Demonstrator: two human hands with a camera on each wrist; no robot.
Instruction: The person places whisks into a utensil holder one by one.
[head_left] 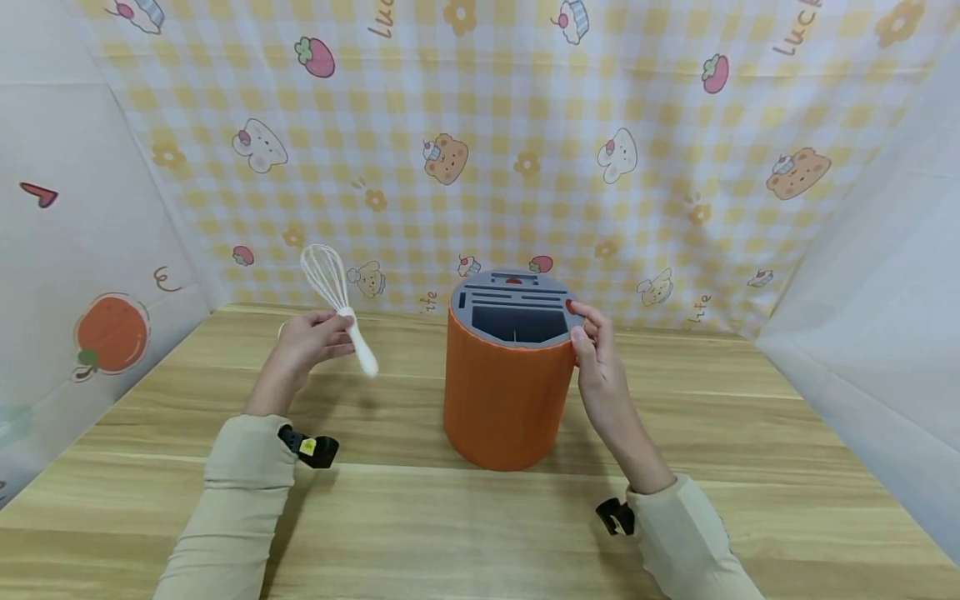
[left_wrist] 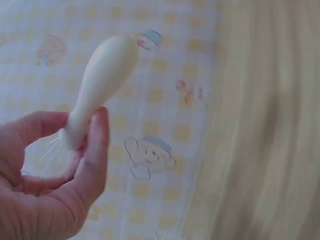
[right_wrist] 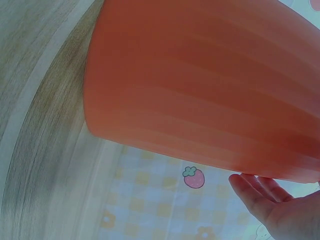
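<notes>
White whisk [head_left: 347, 312], tilted, wires up, left of upright orange holder [head_left: 506, 400], grey slotted top [head_left: 480, 280]

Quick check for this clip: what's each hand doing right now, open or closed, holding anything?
Left hand: closed, pinching the white whisk.
Right hand: open, touching the orange container near its rim.

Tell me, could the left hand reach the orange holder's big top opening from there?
Probably yes: nothing visible stands between the left hand, which holds the white whisk, and the orange holder; the big top opening is uncovered, and the right hand is at the holder's opposite side.
</notes>
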